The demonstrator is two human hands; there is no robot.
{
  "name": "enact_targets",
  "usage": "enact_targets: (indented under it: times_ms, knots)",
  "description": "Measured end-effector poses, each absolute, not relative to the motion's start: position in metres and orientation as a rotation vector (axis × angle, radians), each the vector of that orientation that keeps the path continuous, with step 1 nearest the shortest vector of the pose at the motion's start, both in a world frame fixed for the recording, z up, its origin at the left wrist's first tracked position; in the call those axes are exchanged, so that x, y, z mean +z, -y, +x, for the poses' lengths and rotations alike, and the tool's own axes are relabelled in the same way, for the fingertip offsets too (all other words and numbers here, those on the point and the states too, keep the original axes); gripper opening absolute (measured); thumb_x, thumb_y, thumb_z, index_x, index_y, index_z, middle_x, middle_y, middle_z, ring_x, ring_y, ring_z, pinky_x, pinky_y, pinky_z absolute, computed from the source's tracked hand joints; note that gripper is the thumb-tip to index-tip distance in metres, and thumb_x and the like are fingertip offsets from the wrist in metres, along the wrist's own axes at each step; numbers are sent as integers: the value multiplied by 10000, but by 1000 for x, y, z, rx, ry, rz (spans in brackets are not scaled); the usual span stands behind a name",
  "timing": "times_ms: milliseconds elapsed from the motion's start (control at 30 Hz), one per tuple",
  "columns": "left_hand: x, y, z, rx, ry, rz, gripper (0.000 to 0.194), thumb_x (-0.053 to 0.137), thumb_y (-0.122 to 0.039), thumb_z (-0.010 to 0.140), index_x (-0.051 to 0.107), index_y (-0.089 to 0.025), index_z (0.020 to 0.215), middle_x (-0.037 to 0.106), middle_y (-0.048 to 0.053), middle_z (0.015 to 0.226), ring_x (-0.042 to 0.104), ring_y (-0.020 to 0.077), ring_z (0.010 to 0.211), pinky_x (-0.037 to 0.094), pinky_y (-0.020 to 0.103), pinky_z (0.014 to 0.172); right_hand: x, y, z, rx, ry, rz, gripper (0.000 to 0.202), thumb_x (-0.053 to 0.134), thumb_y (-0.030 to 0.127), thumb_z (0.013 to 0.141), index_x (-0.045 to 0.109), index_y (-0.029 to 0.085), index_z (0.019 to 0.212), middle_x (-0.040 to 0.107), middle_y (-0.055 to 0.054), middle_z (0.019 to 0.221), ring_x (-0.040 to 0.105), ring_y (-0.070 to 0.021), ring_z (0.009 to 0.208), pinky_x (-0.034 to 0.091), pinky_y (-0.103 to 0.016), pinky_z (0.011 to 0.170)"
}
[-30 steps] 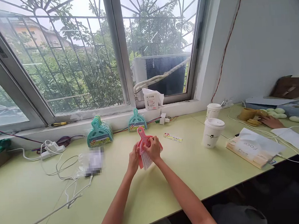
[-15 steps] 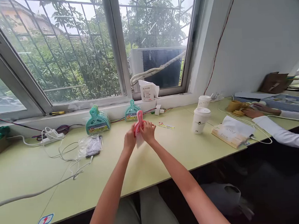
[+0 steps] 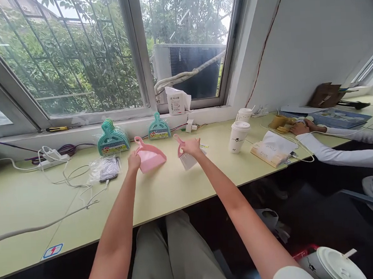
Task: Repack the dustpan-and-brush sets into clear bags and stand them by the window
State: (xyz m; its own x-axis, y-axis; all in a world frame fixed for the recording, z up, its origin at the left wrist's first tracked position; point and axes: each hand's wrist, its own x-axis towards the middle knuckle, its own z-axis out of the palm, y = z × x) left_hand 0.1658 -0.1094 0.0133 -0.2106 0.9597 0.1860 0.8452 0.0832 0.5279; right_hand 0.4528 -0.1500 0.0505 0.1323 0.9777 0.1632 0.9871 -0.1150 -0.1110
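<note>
From afar, I see the left hand [image 3: 134,160] gripping a pink dustpan [image 3: 153,157] and the right hand [image 3: 192,147] gripping a pink brush [image 3: 187,161], apart, over the green worktop [image 3: 164,191]. A wide rightward swing of the brush could, I judge, topple the nearer white cup [image 3: 238,138].

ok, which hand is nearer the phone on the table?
Left: the left hand, gripping the pink dustpan, is just to the phone's right. The right hand, holding the pink brush, is farther right.
</note>
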Motion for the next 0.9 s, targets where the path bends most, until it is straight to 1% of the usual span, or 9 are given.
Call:
enact_targets:
  times_ms: [100,167,300,400,467,533,633,733,900]
  knots:
    - [-14,115,160,672,-2191,1723,379,347,-193,879,613,-63,1115,657,226,1085,619,310,1023,468,356,798,17,138,448,-38,1985,-2341,330,542,359,833,698,167,1052,652,-183,1139,517,-312,1115,245,-433,941]
    - [-22,117,156,651,-2209,1722,384,339,-211,882,623,-57,1089,651,242,1078,610,321,1037,463,369,809,1,133,446,-53,1976,-2357,378,574,397,818,684,164,1094,637,-194,1172,511,-318,1130,245,-434,948]
    - [-18,114,141,656,-2229,1784,411,334,-251,892,586,-64,1157,596,249,1196,503,332,1210,408,405,938,-10,122,450,-95,1908,-2361,402,573,452,839,677,155,1089,629,-206,1179,528,-311,1104,272,-432,935]
    - [-14,109,130,707,-2309,1749,463,338,-297,892,503,-70,1261,546,264,1268,496,371,1206,399,472,940,-9,116,455,-177,1914,-2343,355,597,433,841,688,161,1051,653,-199,1128,540,-308,1092,289,-424,919]
    - [-15,107,126,746,-2344,1727,490,343,-338,891,469,-79,1288,547,260,1266,515,377,1181,412,479,924,-8,115,455,-211,1969,-2325,338,638,423,815,696,160,1020,668,-190,1094,552,-307,1080,294,-422,915]
    - [-19,107,126,725,-2336,1747,490,350,-392,891,498,-93,1250,568,253,1235,537,371,1154,426,468,909,-9,114,454,-174,2020,-2328,331,668,410,789,699,159,1002,677,-186,1072,578,-300,1039,300,-427,911]
    - [-26,107,129,574,-2295,1836,470,350,-469,889,588,-134,1118,602,235,1186,569,355,1112,445,447,878,-10,112,451,-39,2072,-2359,331,692,372,758,694,163,1014,685,-187,1049,611,-288,981,310,-431,900]
    - [-30,110,133,444,-2266,1905,443,345,-476,892,630,-155,1003,641,219,1121,601,334,1053,460,404,818,-7,109,448,22,2087,-2365,379,718,357,715,690,157,1036,688,-178,1045,617,-284,988,324,-410,880]
    - [-27,122,162,347,-2026,2090,418,360,-485,879,640,-179,926,694,157,1003,644,269,900,446,307,704,7,106,428,-14,2141,-2170,290,620,365,786,714,184,993,701,-144,1031,615,-253,989,320,-373,865]
